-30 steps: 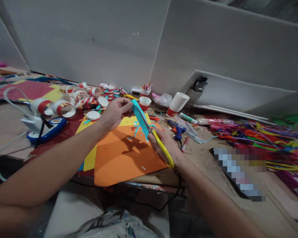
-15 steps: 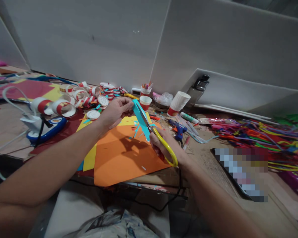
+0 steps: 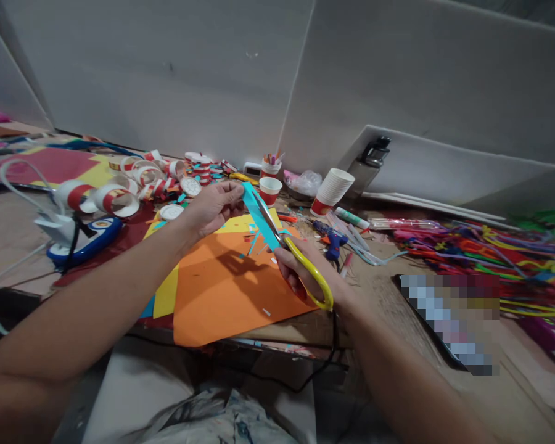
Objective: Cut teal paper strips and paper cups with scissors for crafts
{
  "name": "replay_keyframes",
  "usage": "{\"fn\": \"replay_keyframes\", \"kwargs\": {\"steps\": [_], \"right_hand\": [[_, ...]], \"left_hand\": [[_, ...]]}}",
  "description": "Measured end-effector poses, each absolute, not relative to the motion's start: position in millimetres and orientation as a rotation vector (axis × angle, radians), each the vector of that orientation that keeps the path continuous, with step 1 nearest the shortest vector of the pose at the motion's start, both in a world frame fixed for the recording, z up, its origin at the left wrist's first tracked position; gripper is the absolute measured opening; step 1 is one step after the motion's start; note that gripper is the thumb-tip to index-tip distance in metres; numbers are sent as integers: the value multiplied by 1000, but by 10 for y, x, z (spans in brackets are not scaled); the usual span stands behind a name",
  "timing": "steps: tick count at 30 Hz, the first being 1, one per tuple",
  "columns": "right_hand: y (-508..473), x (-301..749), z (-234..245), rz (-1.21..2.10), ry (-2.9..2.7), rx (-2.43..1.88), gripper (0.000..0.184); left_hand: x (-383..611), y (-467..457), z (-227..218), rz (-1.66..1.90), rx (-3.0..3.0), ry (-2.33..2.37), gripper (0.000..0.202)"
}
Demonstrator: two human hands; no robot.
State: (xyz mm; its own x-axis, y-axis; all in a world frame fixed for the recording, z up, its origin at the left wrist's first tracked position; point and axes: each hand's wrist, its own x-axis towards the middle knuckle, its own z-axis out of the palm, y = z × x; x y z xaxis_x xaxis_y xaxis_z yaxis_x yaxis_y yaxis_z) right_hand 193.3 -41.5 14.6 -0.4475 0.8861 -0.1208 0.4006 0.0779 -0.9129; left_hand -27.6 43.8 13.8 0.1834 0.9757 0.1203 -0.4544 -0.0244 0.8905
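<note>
Between thumb and fingers, my left hand (image 3: 216, 206) pinches the upper end of a light blue paper strip (image 3: 258, 216). My right hand (image 3: 300, 268) is wrapped round the handles of the scissors (image 3: 312, 265), one handle yellow and the other partly showing red. The metal blades point up and left along the paper strip, with the visible blade lying over its length. Below both hands, an orange paper sheet (image 3: 226, 302) rests on a yellow sheet (image 3: 165, 296). Thin blue paper scraps (image 3: 258, 242) lie on the sheets behind the strip.
Cut paper cups (image 3: 120, 200) crowd the left, near a blue-and-white power strip (image 3: 90, 242). Toward the back are a paper cup (image 3: 269, 191) and a cup stack (image 3: 333, 190). A glue gun (image 3: 335, 243), a pixelated dark-edged object (image 3: 448, 327) and pipe cleaners (image 3: 490, 246) lie to the right.
My left hand and the top of the blue strip have shifted slightly left. The strip's lower end, which hung beside the right hand's fingers, now shows less. Both grips stay the same.
</note>
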Motion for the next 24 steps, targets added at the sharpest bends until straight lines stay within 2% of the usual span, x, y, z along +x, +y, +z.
{"fn": "replay_keyframes", "kwargs": {"steps": [5, 13, 20, 24], "right_hand": [[-424, 1932, 167, 1358, -1895, -1301, 31], [-417, 1917, 198, 1337, -1918, -1292, 4], [-389, 1918, 165, 1258, -1945, -1298, 10], [-403, 1885, 158, 1166, -1949, -1279, 6]], "left_hand": [[-275, 445, 151, 1300, 994, 706, 18], [-291, 462, 127, 1267, 960, 687, 24], [-249, 414, 103, 1306, 1079, 657, 27], [-202, 361, 118, 1311, 1097, 673, 28]]}}
